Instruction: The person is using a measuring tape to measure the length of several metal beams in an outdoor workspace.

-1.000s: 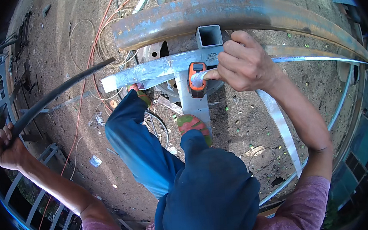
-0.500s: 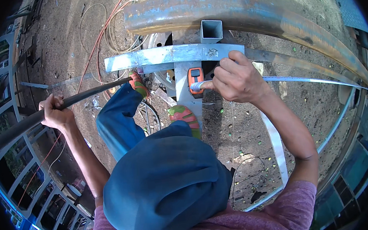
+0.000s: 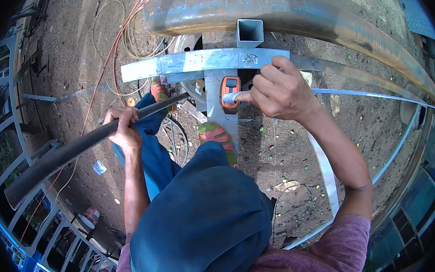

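My left hand (image 3: 123,127) is closed round a long dark pipe (image 3: 70,150). The pipe slants up to the right, its far end near the foot of a metal post or beam (image 3: 217,87). My right hand (image 3: 281,91) is closed on a thin shiny metal strip (image 3: 357,92), with the thumb stretched left along its short end. That end lies over an orange and black handheld device (image 3: 229,86) with a small dark window. Just beyond the right knuckles lies a wide bright flat bar (image 3: 191,62), gently curved. A short square tube (image 3: 249,32) stands behind it.
A thick rusty curved pipe (image 3: 289,10) arcs across the far side. Red and tan cables (image 3: 119,51) trail over the dirt at far left. A metal lattice frame (image 3: 23,131) stands at the left edge. My sandalled feet are beside the beam.
My left hand has moved right with the dark pipe, bringing its rear end into view and its far end closer to the beam. My right hand stays nearly still.
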A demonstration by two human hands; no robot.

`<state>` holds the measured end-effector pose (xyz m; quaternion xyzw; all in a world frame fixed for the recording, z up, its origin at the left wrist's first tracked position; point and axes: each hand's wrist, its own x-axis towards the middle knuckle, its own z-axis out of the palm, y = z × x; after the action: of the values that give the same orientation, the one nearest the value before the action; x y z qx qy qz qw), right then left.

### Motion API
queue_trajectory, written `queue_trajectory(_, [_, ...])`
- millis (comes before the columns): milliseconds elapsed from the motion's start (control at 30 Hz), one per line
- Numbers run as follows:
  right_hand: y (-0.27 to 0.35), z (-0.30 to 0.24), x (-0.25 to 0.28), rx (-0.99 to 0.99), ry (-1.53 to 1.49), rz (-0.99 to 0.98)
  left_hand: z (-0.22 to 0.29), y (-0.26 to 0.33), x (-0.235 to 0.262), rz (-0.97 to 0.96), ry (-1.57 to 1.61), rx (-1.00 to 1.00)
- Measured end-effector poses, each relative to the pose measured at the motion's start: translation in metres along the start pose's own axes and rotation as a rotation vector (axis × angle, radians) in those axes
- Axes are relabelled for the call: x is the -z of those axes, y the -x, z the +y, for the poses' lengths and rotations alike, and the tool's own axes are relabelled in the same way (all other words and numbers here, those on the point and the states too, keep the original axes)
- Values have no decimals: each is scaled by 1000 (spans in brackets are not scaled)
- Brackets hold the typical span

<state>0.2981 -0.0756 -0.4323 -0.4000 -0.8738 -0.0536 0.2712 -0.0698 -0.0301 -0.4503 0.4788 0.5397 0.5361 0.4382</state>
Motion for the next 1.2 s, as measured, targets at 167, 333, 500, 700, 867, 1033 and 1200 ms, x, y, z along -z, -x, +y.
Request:
queue_trajectory(167, [-9, 6, 4, 11, 12, -17, -21, 25, -3, -120, -137, 80])
queue_trajectory(333, [-14, 11, 9, -7, 58, -39, 21, 9, -17, -730, 235, 169])
queue_trajectory(500, [-30, 15, 24, 17, 85, 20, 46, -17, -23, -1215, 466, 709])
queue_trajectory(700, [-29, 15, 31, -2, 124, -18, 46, -14, -121, -1132, -460, 108])
queue_trajectory(867, [-27, 10, 29, -20, 124, -7, 5, 1, -153, -1238, -332, -81])
queue_trajectory(1033, [-30, 7, 27, -42, 127, -51, -5, 5, -142, -1227, -31, 463])
queue_trajectory(1200, [-35, 14, 22, -97, 178, -55, -8, -20, -123, -1242, 34, 608])
